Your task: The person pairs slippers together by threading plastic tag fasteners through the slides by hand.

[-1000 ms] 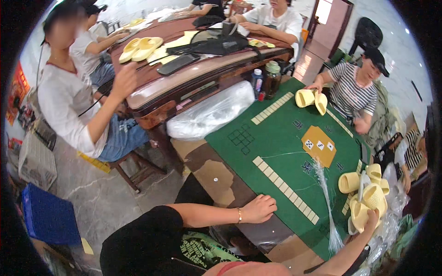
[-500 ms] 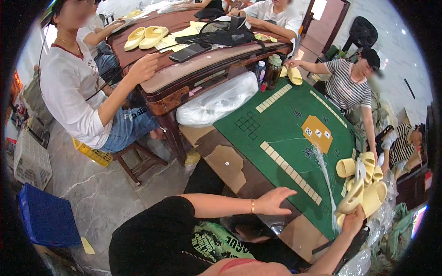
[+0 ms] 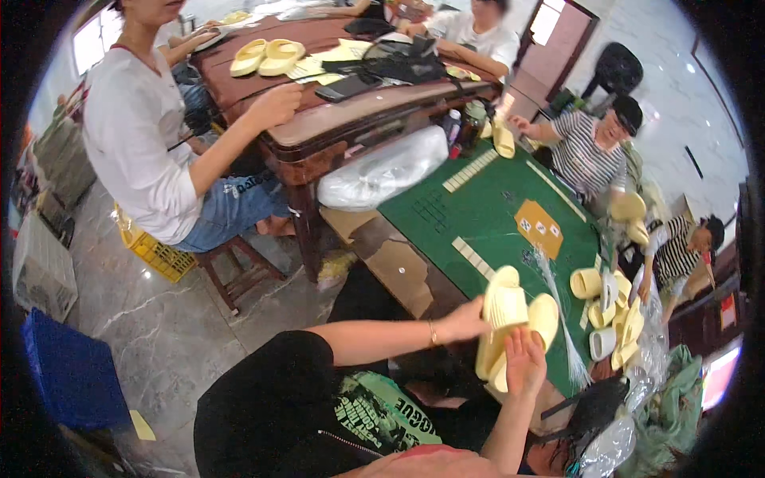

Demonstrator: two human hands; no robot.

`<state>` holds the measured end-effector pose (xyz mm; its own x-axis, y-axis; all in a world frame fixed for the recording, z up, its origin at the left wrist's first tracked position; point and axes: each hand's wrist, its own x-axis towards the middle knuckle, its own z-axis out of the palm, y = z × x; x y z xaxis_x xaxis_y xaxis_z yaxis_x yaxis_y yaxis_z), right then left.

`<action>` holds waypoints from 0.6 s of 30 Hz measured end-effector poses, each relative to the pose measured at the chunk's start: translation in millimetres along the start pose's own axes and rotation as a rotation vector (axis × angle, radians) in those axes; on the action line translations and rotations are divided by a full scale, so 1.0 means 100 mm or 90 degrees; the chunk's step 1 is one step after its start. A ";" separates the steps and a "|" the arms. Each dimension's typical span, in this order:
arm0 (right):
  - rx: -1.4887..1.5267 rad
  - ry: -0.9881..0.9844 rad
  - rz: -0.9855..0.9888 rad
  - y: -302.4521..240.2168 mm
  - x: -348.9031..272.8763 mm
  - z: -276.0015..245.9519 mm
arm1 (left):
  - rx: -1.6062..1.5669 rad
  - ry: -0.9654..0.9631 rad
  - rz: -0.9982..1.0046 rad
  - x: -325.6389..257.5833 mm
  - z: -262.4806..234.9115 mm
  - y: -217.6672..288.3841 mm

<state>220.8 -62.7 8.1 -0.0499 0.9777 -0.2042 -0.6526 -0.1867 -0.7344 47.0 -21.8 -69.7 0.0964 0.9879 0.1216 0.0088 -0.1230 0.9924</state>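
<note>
Seemingly mid-handling, which calls for steady two-handed support, the yellow slippers [image 3: 502, 309] are raised by the green mat's [image 3: 470, 215] near edge, left hand [image 3: 466, 320] gripping them, right hand [image 3: 523, 368] (fingers extended, grip unclear) against them.

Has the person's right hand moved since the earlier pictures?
Yes. Against the green mat, the right hand moved left, from the slipper pile toward the mat's near edge.
</note>
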 end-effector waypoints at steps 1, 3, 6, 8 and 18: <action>-0.041 -0.010 0.029 0.04 0.05 -0.01 | -0.047 0.001 0.007 0.07 -0.10 -0.05; -0.071 0.010 0.081 0.17 0.12 -0.11 | 0.007 0.004 -0.171 0.12 -0.37 0.03; -0.253 -0.050 0.091 0.18 0.10 -0.12 | 0.199 0.114 -0.068 0.09 -0.66 -0.02; -0.382 -0.013 0.020 0.19 0.12 -0.14 | 0.223 0.089 -0.032 0.16 -0.84 -0.17; -0.616 0.076 -0.243 0.14 0.43 -0.65 | 0.427 0.112 0.319 0.12 -0.49 0.18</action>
<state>258.7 -29.7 -53.1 0.1409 0.9820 0.1262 0.2762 0.0834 -0.9575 -0.3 -7.6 -49.7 0.0914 0.7956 0.5989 0.5992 -0.5243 0.6050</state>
